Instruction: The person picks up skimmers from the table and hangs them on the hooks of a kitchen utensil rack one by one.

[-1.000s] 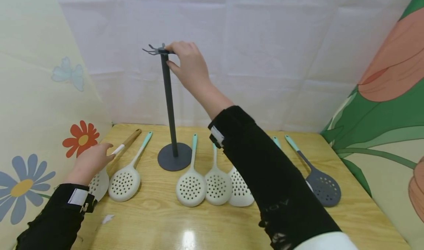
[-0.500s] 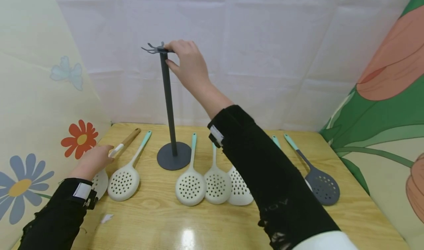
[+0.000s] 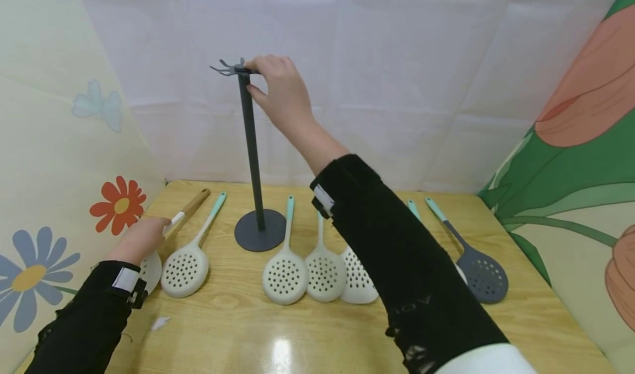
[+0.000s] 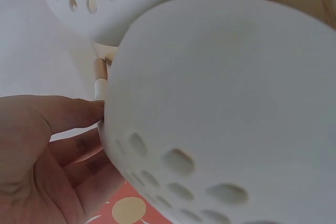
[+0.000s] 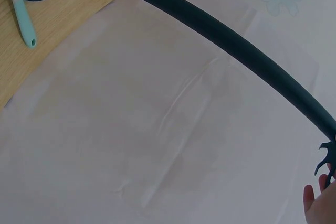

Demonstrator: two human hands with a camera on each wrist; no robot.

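A wooden counter (image 3: 233, 330) sits between flower-print panels, seen from above by the person working at it. At far left, the left hand (image 3: 144, 237) rests low on the counter, fingers curled around the neck of a wood-handled skimmer (image 3: 190, 207); the wrist view shows the fingers (image 4: 68, 116) against the edge of its white perforated bowl (image 4: 226, 108). Just to its right lies a white skimmer (image 3: 184, 264) with a mint handle tip. Next stands a dark grey rack (image 3: 251, 153): a round base on the counter, an upright pole, and a ring of small hooks (image 3: 225, 68) at the top. The right hand (image 3: 278, 90) is raised to that top, fingertips pinching the hook ring and thumb against the pole; in the right wrist view only a fingertip (image 5: 315, 203) shows beside the hooks (image 5: 326, 162). Right of the base, three more white skimmers (image 3: 317, 269) lie side by side, bowls touching, handles pointing to the back wall; the right sleeve (image 3: 397, 264) covers part of the third. Farthest right lies a grey skimmer (image 3: 482, 277) with a mint handle, well apart from the rack.
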